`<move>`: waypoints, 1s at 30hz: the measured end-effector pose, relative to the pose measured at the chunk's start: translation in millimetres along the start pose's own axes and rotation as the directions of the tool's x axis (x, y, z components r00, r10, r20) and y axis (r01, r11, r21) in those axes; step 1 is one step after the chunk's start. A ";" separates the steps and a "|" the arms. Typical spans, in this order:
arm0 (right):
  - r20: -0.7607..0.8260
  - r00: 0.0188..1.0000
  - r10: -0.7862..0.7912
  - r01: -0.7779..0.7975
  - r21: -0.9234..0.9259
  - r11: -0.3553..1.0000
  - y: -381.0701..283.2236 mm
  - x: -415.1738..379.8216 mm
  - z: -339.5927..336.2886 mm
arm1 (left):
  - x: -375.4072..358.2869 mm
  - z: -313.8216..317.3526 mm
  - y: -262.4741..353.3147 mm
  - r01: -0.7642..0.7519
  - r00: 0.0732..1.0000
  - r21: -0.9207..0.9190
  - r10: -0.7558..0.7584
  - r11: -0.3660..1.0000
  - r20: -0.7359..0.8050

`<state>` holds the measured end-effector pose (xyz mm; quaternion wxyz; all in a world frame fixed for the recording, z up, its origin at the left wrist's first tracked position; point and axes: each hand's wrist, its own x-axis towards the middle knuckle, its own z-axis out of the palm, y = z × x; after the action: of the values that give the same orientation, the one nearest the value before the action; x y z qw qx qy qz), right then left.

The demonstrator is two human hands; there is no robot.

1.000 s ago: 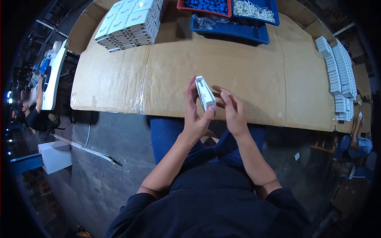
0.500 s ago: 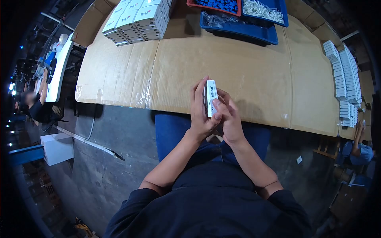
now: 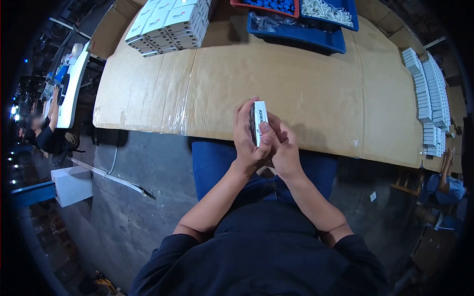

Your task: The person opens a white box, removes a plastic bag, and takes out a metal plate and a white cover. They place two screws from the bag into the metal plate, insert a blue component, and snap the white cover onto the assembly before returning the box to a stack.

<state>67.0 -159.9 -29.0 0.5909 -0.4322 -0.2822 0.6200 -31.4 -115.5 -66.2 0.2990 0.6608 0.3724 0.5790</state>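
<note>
A small white box [image 3: 260, 114] with dark lettering on its narrow side stands between my two hands, over the front edge of the cardboard-covered table [image 3: 232, 89]. My left hand [image 3: 244, 135] is wrapped round its left side, fingertips at the far end. On the right, my right hand [image 3: 282, 148] grips the box, its thumb pressed on the lettered side and covering part of the print. The lower end of the box is hidden by my fingers.
Stacked white boxes [image 3: 173, 22] stand at the back left. Behind are a red tray [image 3: 297, 12] of blue parts, a blue tray [image 3: 355, 24] of white parts and another blue tray [image 3: 316, 47]. More boxes [image 3: 427, 93] line the right edge. Two people work at the sides.
The box and both hands have shifted slightly left. My right thumb has moved up the lettered side and now covers the end of the lettering.
</note>
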 end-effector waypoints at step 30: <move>0.038 0.993 -0.108 0.114 -0.392 0.913 1.7 -16.3 -2.5 | -6.7 2.3 -2.7 -0.008 0.997 -0.058 0.003 0.998 -0.080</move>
<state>67.1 -176.5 -28.3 0.5239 -0.5206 -0.4297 0.5195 -29.8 -119.5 -72.4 0.3015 0.6292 0.3650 0.6164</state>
